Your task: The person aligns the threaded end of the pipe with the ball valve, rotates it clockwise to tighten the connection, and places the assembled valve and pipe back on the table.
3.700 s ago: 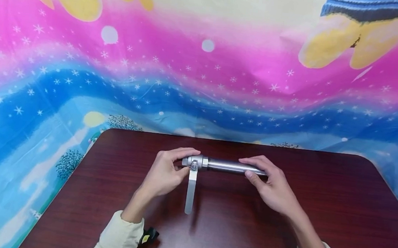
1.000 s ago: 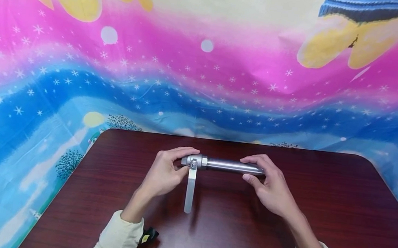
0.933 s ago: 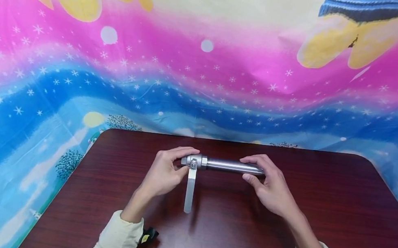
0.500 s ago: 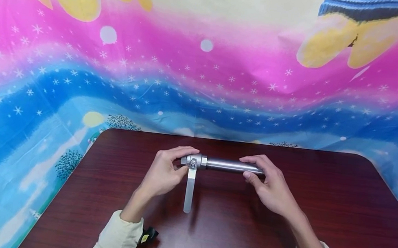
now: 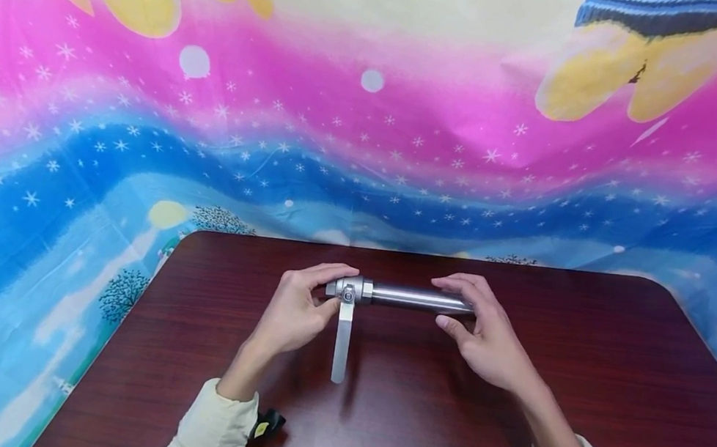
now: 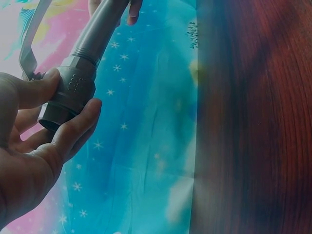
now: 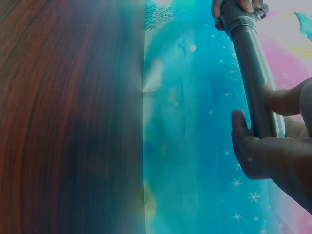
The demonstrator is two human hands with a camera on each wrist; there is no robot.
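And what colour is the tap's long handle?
The handle is plain silvery grey; the head view shows it best.

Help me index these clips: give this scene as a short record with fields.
left hand: holds the ball valve by its body
right hand: around the metal pipe near its free end; grip firmness unclear
lever handle: points toward the person
joint: metal pipe in the ball valve, some threads exposed
height: both held above the wood-grain table
background: snowflake-printed cloth
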